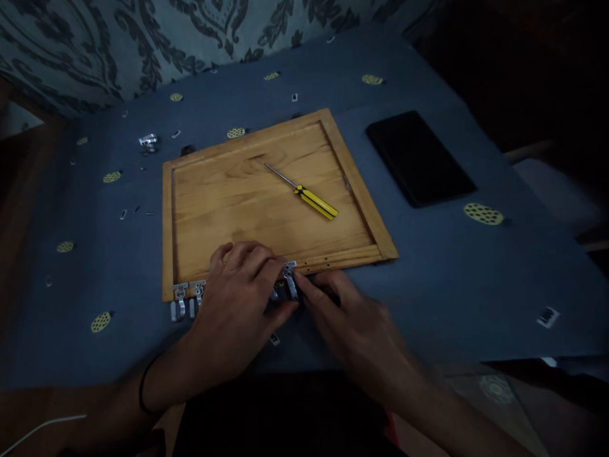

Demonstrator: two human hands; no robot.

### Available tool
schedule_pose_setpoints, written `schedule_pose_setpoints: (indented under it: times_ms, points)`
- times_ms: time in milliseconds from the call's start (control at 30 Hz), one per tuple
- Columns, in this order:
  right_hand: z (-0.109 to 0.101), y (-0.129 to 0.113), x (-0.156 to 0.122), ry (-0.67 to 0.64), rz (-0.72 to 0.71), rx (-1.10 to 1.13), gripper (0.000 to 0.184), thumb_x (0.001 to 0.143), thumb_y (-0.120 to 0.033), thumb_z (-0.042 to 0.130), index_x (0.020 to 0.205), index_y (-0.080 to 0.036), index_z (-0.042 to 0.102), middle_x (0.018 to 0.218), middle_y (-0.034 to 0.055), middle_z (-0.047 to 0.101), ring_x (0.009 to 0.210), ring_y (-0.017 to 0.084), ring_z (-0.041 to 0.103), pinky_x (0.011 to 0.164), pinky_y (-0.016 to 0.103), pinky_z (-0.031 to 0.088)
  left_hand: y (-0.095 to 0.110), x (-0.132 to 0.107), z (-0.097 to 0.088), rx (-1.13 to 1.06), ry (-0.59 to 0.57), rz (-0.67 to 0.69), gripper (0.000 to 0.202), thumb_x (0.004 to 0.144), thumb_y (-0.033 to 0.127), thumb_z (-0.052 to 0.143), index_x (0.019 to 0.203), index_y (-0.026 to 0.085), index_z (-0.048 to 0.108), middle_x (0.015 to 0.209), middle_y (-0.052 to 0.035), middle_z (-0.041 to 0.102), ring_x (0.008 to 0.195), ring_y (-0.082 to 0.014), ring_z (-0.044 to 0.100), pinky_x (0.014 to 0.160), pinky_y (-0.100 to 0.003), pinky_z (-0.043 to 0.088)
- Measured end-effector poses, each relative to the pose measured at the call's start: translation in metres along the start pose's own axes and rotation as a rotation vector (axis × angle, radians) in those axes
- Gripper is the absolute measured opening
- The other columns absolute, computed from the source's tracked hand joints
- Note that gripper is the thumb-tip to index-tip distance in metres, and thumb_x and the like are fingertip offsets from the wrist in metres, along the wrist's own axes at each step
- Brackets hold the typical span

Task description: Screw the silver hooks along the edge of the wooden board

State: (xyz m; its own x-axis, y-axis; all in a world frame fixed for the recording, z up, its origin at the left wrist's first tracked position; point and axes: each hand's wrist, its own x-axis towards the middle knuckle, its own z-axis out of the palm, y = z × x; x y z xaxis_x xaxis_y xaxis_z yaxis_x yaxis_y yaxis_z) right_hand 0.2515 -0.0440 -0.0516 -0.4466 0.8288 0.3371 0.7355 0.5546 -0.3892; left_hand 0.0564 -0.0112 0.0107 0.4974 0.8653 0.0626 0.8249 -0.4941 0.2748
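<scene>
2 palm-down hands meet: right hand (354, 324) pinches a metal hook (289, 278), left hand (235, 301) curled, grip hidden.

A yellow-handled screwdriver (309, 195) lies flat. To its right, a black tablet (419, 157) rests on the blue cloth (451, 279), near a yellow dotted disc (483, 214).

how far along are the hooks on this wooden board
Two metal hooks already sit at the left of the board, on its near edge. In hand: the left hand and right hand pinch a third hook against that edge. Left: the screwdriver lies unused on the board, and bare holes show further right.
</scene>
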Motion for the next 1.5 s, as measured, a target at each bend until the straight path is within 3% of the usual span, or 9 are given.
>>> schedule_pose_setpoints:
  times_ms: [133, 300, 600, 800, 1200, 1300, 1367, 1433, 1500]
  points:
    - [-0.001, 0.0, 0.0, 0.001, -0.024, -0.02, 0.041, 0.104, -0.015, 0.035, 0.138, -0.013, 0.057, 0.102, 0.0102, 0.071, 0.077, 0.018, 0.071, 0.055, 0.025, 0.05, 0.0, 0.0, 0.0, 0.008, -0.002, -0.002, 0.027, 0.087, 0.024, 0.079, 0.111, 0.017, 0.069, 0.115, -0.0086, 0.072, 0.114, -0.032, 0.062, 0.103, -0.055, 0.045]
    - [0.002, 0.001, -0.003, -0.023, -0.004, -0.055, 0.044, 0.103, -0.014, 0.035, 0.142, -0.019, 0.055, 0.1, 0.0077, 0.071, 0.08, 0.018, 0.07, 0.059, 0.026, 0.051, 0.0, 0.0, 0.002, 0.019, 0.007, -0.01, 0.022, 0.089, 0.025, 0.077, 0.108, 0.018, 0.069, 0.114, -0.0088, 0.073, 0.114, -0.0317, 0.062, 0.103, -0.055, 0.045]
    - [0.003, 0.002, 0.001, -0.012, -0.048, -0.099, 0.043, 0.102, -0.01, 0.035, 0.135, -0.018, 0.06, 0.089, 0.0066, 0.07, 0.07, 0.016, 0.066, 0.052, 0.026, 0.047, -0.002, 0.0, 0.004, 0.005, 0.013, -0.007, 0.023, 0.088, 0.026, 0.079, 0.107, 0.017, 0.069, 0.114, -0.009, 0.074, 0.116, -0.0329, 0.06, 0.105, -0.056, 0.044]
    - [0.004, 0.004, 0.0, -0.028, -0.04, -0.089, 0.041, 0.101, -0.012, 0.04, 0.136, -0.02, 0.06, 0.097, 0.0072, 0.072, 0.085, 0.018, 0.072, 0.064, 0.026, 0.056, -0.002, 0.001, 0.002, -0.012, -0.001, -0.001, 0.022, 0.087, 0.027, 0.08, 0.105, 0.016, 0.07, 0.11, -0.0075, 0.074, 0.112, -0.0319, 0.061, 0.099, -0.053, 0.046]
    - [0.0, 0.005, 0.004, 0.065, -0.08, -0.053, 0.034, 0.104, -0.012, 0.043, 0.129, -0.016, 0.065, 0.092, 0.0066, 0.07, 0.077, 0.016, 0.071, 0.063, 0.026, 0.055, -0.003, 0.003, 0.002, -0.019, -0.041, -0.012, 0.021, 0.089, 0.031, 0.079, 0.102, 0.018, 0.069, 0.108, -0.0059, 0.072, 0.111, -0.0308, 0.061, 0.096, -0.051, 0.046]
    - [-0.009, 0.019, 0.02, 0.16, -0.032, -0.088, 0.03, 0.105, -0.016, 0.046, 0.129, -0.018, 0.064, 0.088, 0.0051, 0.069, 0.075, 0.016, 0.069, 0.064, 0.027, 0.055, -0.004, 0.002, 0.004, -0.017, -0.026, -0.014, 0.022, 0.088, 0.032, 0.081, 0.1, 0.018, 0.068, 0.106, -0.0058, 0.072, 0.109, -0.0309, 0.061, 0.095, -0.051, 0.046]
    - [-0.016, 0.032, 0.039, 0.213, 0.032, -0.191, 0.03, 0.105, -0.022, 0.048, 0.13, -0.018, 0.065, 0.097, 0.0105, 0.071, 0.091, 0.024, 0.07, 0.074, 0.035, 0.057, -0.004, 0.002, 0.004, -0.027, -0.018, -0.009, 0.023, 0.087, 0.031, 0.082, 0.1, 0.018, 0.069, 0.105, -0.0055, 0.072, 0.108, -0.0309, 0.062, 0.095, -0.051, 0.046]
    - [-0.019, 0.045, 0.061, 0.168, 0.082, -0.272, 0.04, 0.103, -0.027, 0.049, 0.14, -0.015, 0.059, 0.125, 0.0201, 0.068, 0.109, 0.033, 0.065, 0.087, 0.047, 0.057, -0.005, 0.002, 0.004, -0.034, -0.023, -0.013, 0.024, 0.086, 0.03, 0.082, 0.101, 0.017, 0.069, 0.105, -0.0055, 0.072, 0.108, -0.031, 0.062, 0.096, -0.052, 0.046]
    - [-0.017, 0.057, 0.08, 0.075, 0.15, -0.272, 0.044, 0.1, -0.029, 0.054, 0.141, -0.014, 0.059, 0.13, 0.0219, 0.067, 0.111, 0.037, 0.063, 0.089, 0.051, 0.055, -0.005, 0.002, 0.004, -0.031, -0.031, -0.02, 0.024, 0.087, 0.031, 0.082, 0.102, 0.017, 0.07, 0.106, -0.0057, 0.072, 0.109, -0.0314, 0.062, 0.097, -0.053, 0.046]
